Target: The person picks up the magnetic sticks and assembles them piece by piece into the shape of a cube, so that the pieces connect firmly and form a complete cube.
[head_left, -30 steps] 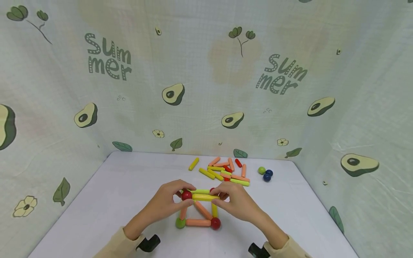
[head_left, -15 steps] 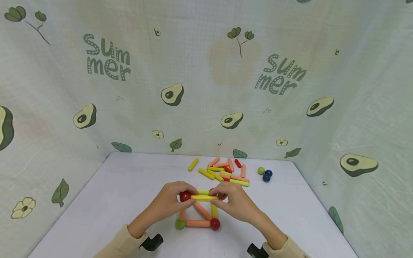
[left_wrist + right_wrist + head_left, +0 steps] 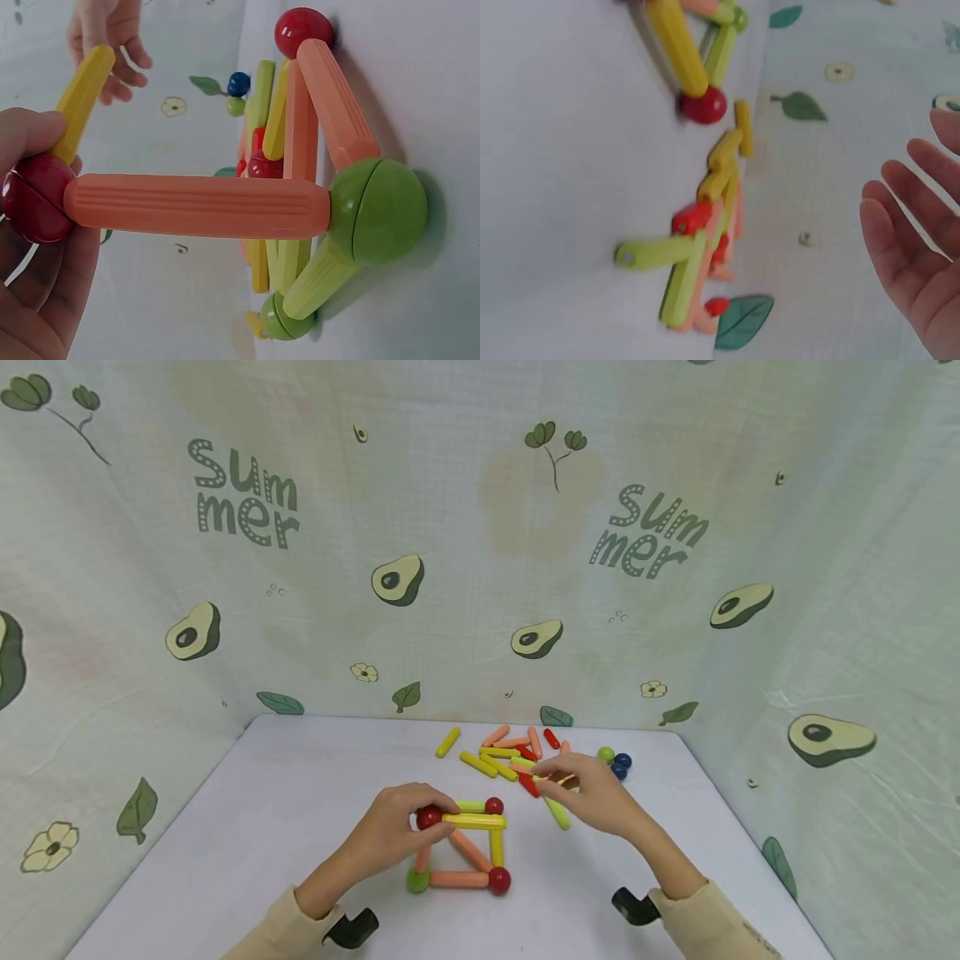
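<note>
My left hand grips a red ball between thumb and fingers. A yellow stick juts sideways from that ball. An orange stick links the ball down to a green ball on the table. Below lies the rest of the stick-and-ball frame, with another red ball at its near right corner and a diagonal orange stick. My right hand hovers by the loose sticks, fingers relaxed and holding nothing. A lime stick lies just below its fingertips.
Loose yellow, orange, red and lime sticks are heaped at the back of the white table; one yellow stick lies apart. Loose balls, green and dark blue, sit at the back right. A patterned cloth encloses the table.
My right hand has let go of the yellow stick and moved right and away toward the loose sticks. The lime stick there has swung nearer. My left hand keeps its grip on the red ball.
</note>
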Tool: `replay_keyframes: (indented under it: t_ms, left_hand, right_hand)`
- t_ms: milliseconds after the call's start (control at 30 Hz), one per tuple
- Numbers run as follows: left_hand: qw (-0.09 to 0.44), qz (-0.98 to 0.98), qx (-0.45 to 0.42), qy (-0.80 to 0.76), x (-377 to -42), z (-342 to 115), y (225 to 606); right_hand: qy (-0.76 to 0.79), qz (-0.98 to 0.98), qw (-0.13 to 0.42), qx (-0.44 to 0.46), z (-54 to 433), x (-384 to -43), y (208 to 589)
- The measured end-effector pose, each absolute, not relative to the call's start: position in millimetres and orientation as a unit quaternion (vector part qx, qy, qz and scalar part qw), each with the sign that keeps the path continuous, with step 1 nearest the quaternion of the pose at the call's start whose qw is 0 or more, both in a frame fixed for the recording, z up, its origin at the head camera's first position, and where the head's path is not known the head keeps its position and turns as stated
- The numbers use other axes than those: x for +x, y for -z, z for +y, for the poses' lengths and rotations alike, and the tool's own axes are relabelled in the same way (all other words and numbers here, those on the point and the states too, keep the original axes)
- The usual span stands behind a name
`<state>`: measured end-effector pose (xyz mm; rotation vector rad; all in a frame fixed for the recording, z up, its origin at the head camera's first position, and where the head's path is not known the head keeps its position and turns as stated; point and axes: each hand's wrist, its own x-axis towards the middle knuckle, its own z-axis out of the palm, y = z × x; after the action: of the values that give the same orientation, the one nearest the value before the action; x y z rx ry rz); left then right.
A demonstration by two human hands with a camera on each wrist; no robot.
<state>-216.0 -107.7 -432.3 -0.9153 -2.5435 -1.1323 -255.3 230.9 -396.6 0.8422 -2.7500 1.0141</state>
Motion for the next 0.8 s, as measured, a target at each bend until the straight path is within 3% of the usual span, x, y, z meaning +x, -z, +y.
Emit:
replay_keyframes:
  t_ms: [300,533,800]
  left_hand:
    - [0.106,-0.863,-0.309,0.386,-215.2,-107.8,432.5]
    - [0.11,-0.865,-0.306,0.382,-214.2,-109.0,432.2]
    - [0.104,-0.866,-0.305,0.384,-214.9,-108.5,432.1]
  right_hand:
    - [-0.26,-0.948,0.101,0.151,314.4,-309.7,440.8]
    - [-0.229,-0.965,0.087,0.094,355.1,-334.1,471.9]
    - [-0.217,-0.97,0.077,0.077,367.8,-345.0,488.6]
